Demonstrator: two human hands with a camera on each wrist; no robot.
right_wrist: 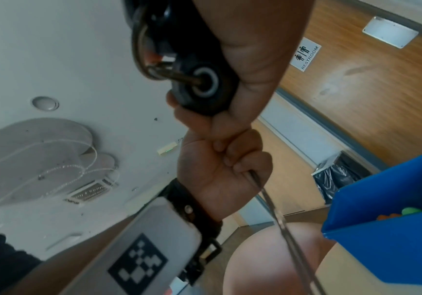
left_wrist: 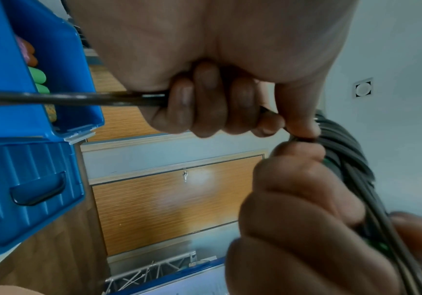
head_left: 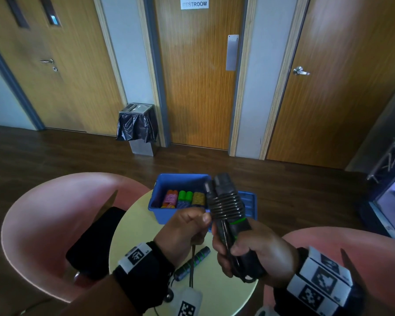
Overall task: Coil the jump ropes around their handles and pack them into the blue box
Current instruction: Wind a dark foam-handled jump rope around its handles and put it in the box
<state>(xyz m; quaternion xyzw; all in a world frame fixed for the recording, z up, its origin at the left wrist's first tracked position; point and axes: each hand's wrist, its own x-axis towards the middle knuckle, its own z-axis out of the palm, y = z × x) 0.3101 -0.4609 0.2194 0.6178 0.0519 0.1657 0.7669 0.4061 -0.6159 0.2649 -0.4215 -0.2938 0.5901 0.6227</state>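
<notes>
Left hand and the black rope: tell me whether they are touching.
Touching. In the left wrist view the left hand has its fingers curled round the black rope, and its thumb pinches the rope by the coil. The right wrist view agrees.

Three brown wooden doors (head_left: 198, 71) stand in a row at the far side of the room. The middle door has a white sign (head_left: 194, 2) that says RESTROOM and a metal plate (head_left: 232, 52). Left of that door is a bin (head_left: 137, 127) with a black bag in it. The walls (head_left: 123, 51) between the doors are pale grey. The floor (head_left: 283, 192) is dark wood. In front of the doors is a round yellow table (head_left: 135, 236) with pink chairs (head_left: 43, 224) beside it.
</notes>
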